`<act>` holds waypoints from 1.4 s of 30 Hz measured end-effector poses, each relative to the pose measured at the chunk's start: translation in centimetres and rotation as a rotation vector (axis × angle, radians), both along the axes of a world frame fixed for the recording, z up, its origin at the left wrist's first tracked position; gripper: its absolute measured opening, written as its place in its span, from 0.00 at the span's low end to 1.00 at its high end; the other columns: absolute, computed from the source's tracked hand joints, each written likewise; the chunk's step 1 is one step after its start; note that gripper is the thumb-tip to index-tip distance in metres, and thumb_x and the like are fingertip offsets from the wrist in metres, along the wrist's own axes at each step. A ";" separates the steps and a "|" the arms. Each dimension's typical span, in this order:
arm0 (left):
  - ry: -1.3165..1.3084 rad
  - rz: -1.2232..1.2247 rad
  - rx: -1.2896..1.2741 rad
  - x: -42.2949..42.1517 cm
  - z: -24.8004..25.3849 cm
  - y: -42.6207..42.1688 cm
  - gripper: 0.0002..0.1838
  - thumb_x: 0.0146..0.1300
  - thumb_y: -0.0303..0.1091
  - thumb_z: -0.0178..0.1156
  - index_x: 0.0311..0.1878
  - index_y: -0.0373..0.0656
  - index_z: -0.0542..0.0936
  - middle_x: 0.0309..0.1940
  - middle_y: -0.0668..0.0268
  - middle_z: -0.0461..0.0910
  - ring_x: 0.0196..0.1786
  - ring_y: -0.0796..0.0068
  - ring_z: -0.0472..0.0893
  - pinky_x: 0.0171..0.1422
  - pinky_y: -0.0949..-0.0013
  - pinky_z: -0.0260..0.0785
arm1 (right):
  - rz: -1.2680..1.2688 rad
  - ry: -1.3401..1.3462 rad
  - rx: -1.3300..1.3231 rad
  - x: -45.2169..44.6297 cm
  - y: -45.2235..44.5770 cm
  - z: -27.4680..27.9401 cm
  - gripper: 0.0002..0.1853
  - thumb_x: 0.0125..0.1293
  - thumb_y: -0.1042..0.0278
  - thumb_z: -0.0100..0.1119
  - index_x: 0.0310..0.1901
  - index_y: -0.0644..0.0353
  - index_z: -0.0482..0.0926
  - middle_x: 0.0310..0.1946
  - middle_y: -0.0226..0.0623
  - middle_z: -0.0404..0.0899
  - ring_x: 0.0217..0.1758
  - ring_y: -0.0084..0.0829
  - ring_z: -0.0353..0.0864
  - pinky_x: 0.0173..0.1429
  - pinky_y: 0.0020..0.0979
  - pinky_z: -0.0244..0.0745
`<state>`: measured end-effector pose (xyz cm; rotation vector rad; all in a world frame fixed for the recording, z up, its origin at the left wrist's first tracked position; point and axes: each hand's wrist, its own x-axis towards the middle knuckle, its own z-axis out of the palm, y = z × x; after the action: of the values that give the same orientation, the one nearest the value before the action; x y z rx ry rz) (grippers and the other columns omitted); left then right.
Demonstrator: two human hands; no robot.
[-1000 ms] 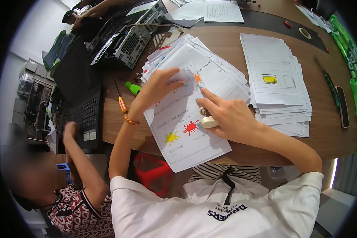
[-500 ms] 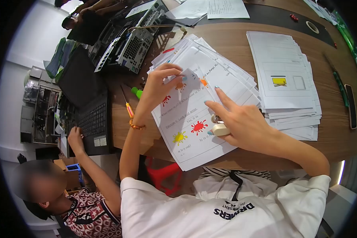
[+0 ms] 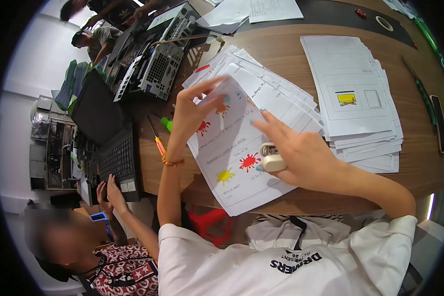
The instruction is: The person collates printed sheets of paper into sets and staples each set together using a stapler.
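Note:
My left hand (image 3: 198, 104), with a beaded bracelet on the wrist, pinches the raised corner of a worksheet (image 3: 232, 140). Red, orange and yellow paint splashes are printed on this sheet. It lies tilted on top of a loose stack of papers (image 3: 293, 101). In the palm of my right hand (image 3: 303, 155) is a small white stapler (image 3: 273, 162) with a metal coil showing. The index and middle fingers of that hand stretch out over the worksheet, blurred by motion.
A second paper stack (image 3: 343, 116) lies to the right, with scissors (image 3: 423, 98) and a phone (image 3: 439, 123) beyond it. On the left are a screwdriver (image 3: 159, 144), a laptop (image 3: 116, 155) and an opened computer case (image 3: 165, 66). A co-worker's hands (image 3: 112, 192) are near the laptop.
My left hand has lifted the worksheet's corner, which now curls up more. My right hand still holds the stapler, its fingers shifted slightly. The co-worker's second hand has come into view.

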<state>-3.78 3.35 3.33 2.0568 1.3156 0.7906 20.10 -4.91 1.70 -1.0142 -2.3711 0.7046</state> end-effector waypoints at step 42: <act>0.079 0.032 0.349 0.4 -2.4 -0.8 0.09 0.50 0.20 0.59 0.36 0.38 0.76 0.41 0.65 0.80 0.50 0.65 0.76 0.53 0.68 0.65 | -0.153 0.100 -0.068 0.8 2.7 0.2 0.33 0.52 0.65 0.63 0.59 0.66 0.62 0.60 0.52 0.63 0.51 0.49 0.74 0.51 0.39 0.71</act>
<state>-3.33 2.60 0.89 2.3622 1.3304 1.0230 20.90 -2.24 1.87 -1.1473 -2.1712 0.7647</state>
